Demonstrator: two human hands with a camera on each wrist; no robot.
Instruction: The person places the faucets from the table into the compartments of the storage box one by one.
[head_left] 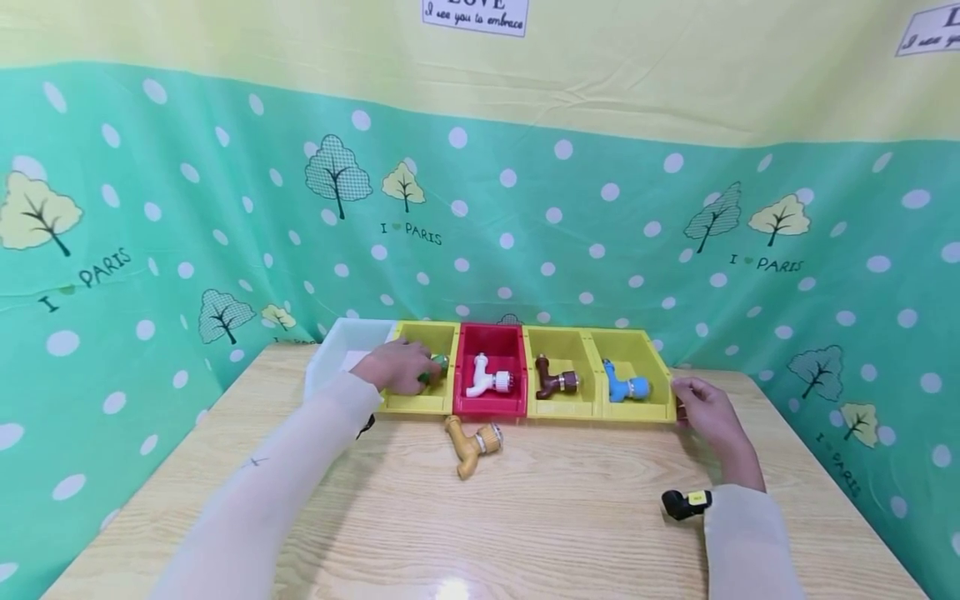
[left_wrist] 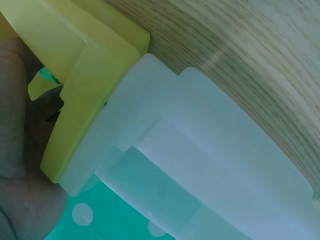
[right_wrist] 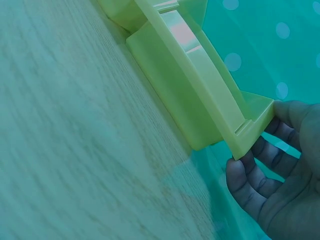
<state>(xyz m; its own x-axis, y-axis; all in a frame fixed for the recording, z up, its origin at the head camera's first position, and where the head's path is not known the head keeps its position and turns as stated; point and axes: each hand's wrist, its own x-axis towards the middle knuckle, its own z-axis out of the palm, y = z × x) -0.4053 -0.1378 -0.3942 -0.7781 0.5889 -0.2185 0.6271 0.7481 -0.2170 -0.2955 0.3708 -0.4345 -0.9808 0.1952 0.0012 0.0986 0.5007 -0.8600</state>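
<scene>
My left hand (head_left: 401, 367) reaches into the yellow bin second from the left, fingers round a green tap (head_left: 442, 362) that they mostly hide. Only a sliver of green shows past the yellow bin wall (left_wrist: 85, 110) in the left wrist view. At the row's right end, my right hand (head_left: 708, 412) grips the side edge of the last yellow bin (right_wrist: 195, 75) between thumb and curled fingers. That bin has a blue tap (head_left: 626, 385) in it. On the table in front of the row lies an orange-yellow tap (head_left: 472, 446).
A white tap (head_left: 491, 379) lies in the red bin (head_left: 491, 408), a dark brown tap (head_left: 557, 381) in the yellow bin beside it. The whitish bin (head_left: 326, 354) forms the left end. Behind the wooden table (head_left: 562, 517) hangs a patterned cloth (head_left: 480, 225).
</scene>
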